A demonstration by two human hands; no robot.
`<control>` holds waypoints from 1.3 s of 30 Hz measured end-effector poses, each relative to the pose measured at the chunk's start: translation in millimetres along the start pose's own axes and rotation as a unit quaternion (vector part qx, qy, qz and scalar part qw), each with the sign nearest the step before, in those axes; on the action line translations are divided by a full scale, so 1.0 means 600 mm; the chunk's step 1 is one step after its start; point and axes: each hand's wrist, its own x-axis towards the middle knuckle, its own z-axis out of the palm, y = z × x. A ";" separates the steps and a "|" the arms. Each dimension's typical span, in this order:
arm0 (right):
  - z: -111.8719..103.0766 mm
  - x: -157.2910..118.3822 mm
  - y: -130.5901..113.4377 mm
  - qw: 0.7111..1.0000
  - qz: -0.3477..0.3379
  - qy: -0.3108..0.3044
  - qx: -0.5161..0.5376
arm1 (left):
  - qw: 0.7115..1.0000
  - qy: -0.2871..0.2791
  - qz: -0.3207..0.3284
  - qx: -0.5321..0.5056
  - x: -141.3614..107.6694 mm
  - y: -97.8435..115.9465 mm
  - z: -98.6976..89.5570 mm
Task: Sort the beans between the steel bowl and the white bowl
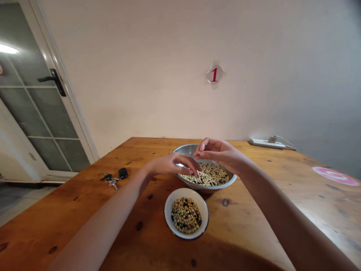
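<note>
Over a wide metal bowl [186, 151] of small cream and dark beads [214, 175], my two hands hang close together. My right hand [218, 152] is closed in a pinch, and a tiny pale bead shows at its fingertips. Lower and to the left, my left hand [180, 165] points its bent thumb and fingers down near the beads. Its fingertips come together, but anything between them is too small to make out. Nearer to me stands a white bowl [168, 205] with a dark rim. Coiled rows of cream beads [186, 216], with some black, green and red ones, lie in it.
Everything stands on a wooden table [135, 241]. Keys with a black fob [123, 173] lie at the left. A white power strip [267, 143] with a plug sits at the back right, and a pink round sticker [335, 176] is at the right edge. Behind rises a wall.
</note>
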 end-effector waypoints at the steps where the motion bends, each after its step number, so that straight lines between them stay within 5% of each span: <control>1: -0.001 0.000 0.000 1.000 0.002 0.002 -0.002 | 1.000 -0.007 -0.001 0.001 0.000 -0.001 -0.001; 13: -0.024 -0.012 -0.013 0.999 -0.014 0.044 0.029 | 0.997 0.001 -0.067 -0.027 -0.024 -0.013 -0.023; 30: -0.021 -0.009 -0.010 0.999 -0.013 0.041 0.021 | 0.998 0.018 -0.055 0.033 -0.021 -0.027 -0.023; 39: -0.035 0.000 0.005 0.988 -0.055 0.135 0.049 | 0.997 0.046 -0.060 -0.016 -0.019 -0.032 -0.019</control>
